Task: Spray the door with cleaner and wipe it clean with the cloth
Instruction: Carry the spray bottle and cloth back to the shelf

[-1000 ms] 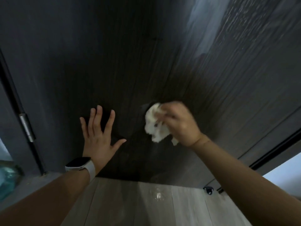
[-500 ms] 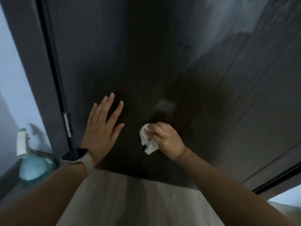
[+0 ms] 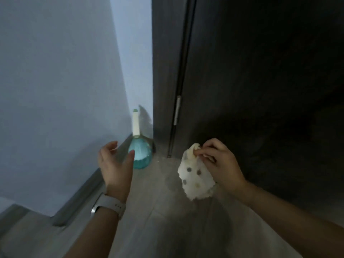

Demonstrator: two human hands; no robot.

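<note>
The dark wood door (image 3: 260, 81) fills the right half of the view. My right hand (image 3: 221, 164) is off the door and pinches a white cloth (image 3: 195, 175) with grey dots, which hangs below my fingers. A teal spray bottle (image 3: 140, 153) with a white neck stands on the floor in the corner by the door frame. My left hand (image 3: 115, 162), with a watch on the wrist, hovers just left of the bottle with fingers loosely spread, holding nothing.
A pale wall (image 3: 55, 90) with a grey skirting board (image 3: 83, 192) runs along the left. The door frame (image 3: 163, 81) and a metal hinge (image 3: 177, 110) stand between bottle and door. Grey wood-look floor (image 3: 167, 220) lies below.
My view swung left toward the corner. My left hand left the door and moved near the bottle. My right hand lifted the cloth off the door, and the cloth now hangs unfolded.
</note>
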